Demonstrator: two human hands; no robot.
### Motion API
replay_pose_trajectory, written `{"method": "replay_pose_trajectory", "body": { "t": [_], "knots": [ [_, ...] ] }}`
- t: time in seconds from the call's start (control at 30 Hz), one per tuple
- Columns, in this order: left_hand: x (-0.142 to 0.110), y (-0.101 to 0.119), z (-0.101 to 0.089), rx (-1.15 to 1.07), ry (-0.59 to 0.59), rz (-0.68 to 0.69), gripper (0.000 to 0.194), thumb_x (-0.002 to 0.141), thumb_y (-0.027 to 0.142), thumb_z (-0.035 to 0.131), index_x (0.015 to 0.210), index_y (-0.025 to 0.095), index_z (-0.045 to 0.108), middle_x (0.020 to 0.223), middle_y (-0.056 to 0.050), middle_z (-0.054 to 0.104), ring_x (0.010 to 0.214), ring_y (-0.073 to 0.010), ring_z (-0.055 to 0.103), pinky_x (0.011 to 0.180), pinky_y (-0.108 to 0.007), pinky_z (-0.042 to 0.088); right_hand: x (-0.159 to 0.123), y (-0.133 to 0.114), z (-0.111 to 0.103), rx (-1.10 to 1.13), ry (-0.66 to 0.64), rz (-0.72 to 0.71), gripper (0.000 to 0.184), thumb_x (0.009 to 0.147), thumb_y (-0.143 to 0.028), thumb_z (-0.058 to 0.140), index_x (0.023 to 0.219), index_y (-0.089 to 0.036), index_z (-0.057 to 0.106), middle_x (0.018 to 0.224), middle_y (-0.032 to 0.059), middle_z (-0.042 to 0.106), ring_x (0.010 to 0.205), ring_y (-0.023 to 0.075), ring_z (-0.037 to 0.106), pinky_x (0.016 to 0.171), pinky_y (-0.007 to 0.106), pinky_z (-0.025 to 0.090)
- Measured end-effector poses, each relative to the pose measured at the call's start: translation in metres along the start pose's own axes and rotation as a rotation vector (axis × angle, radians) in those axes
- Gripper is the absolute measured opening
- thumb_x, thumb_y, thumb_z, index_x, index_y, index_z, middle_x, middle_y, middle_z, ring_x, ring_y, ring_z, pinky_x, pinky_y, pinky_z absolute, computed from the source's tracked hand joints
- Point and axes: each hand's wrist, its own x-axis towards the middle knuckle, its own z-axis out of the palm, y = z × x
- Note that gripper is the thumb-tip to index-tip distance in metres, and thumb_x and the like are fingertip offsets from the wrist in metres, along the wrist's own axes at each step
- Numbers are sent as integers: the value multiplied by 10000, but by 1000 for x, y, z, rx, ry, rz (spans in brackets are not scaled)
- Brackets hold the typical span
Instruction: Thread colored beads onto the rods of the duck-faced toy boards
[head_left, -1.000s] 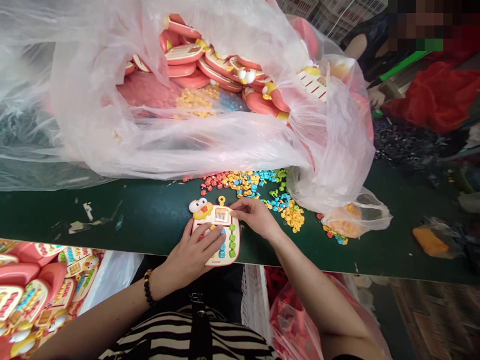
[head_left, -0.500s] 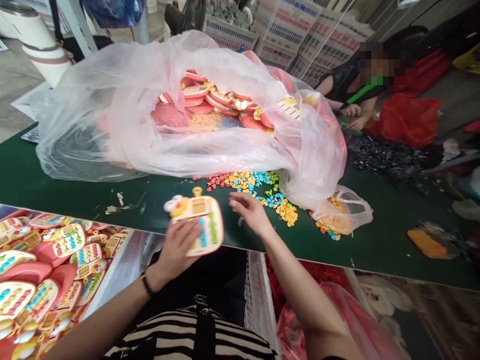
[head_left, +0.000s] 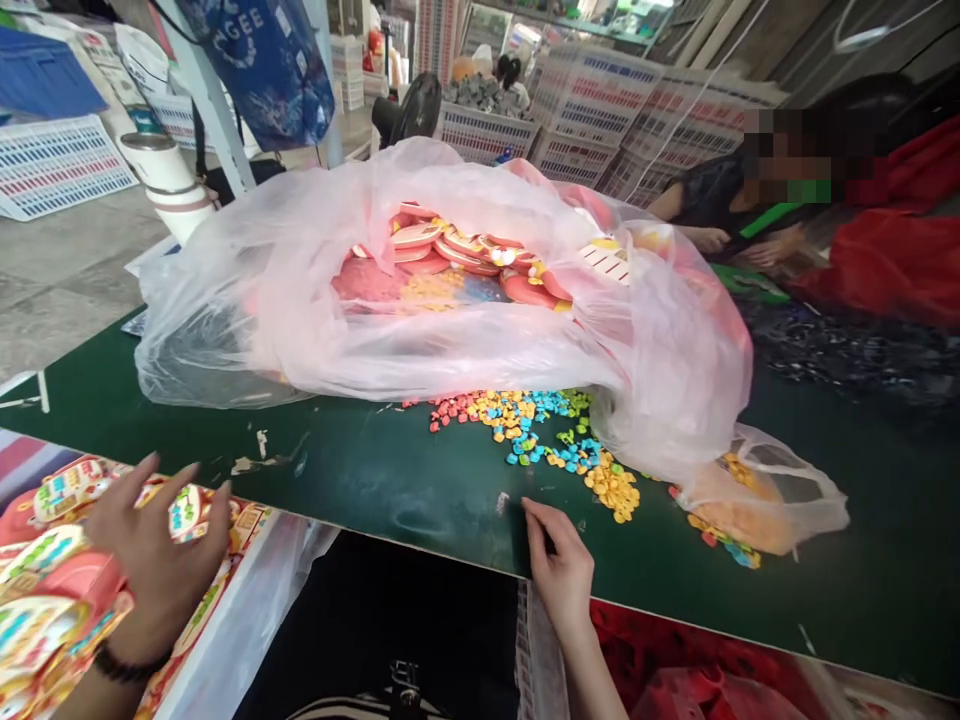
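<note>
My left hand spreads wide, nothing visible in its grip, over the toy panels heaped at lower left; since they seem to lie loose and tilted, a dragging finger could, I judge, send one sliding against its neighbours. My right hand is curled at the near edge of the green table (I can't tell whether its fingertips pinch anything), and a careless sweep could scatter the small buttons beyond it. My left hand hides some panels, the picture's edge cuts off others, and cloudy plastic blurs much of what it wraps.
</note>
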Motion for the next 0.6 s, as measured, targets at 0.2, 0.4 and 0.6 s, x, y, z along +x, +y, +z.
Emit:
{"method": "replay_pose_trajectory", "body": {
  "t": [0.2,0.4,0.6],
  "knots": [
    [137,132,129,-333,-111,525,101,846,215,566,917,212,637,1077,-61,644,1090,-218,560,975,-442,443,-3,1,-2,-51,1,-50,242,911,-187,499,1032,-245,701,890,74,722,818,207,685,736,365,579],
    [211,255,254,-464,-572,725,486,988,222,180,1085,7,606,1173,-90,589,1081,-164,559,949,-355,438,-4,-2,-8,-12,-9,-17,248,904,-160,495,1021,-245,697,891,67,723,814,207,686,723,363,580],
    [196,294,282,-631,-498,592,483,987,419,356,1193,20,535,1218,-79,526,1004,-168,605,923,-353,482,-6,-5,-11,-10,7,23,274,903,-146,480,1031,-254,696,896,62,725,817,206,683,722,364,585]
  ]
}}
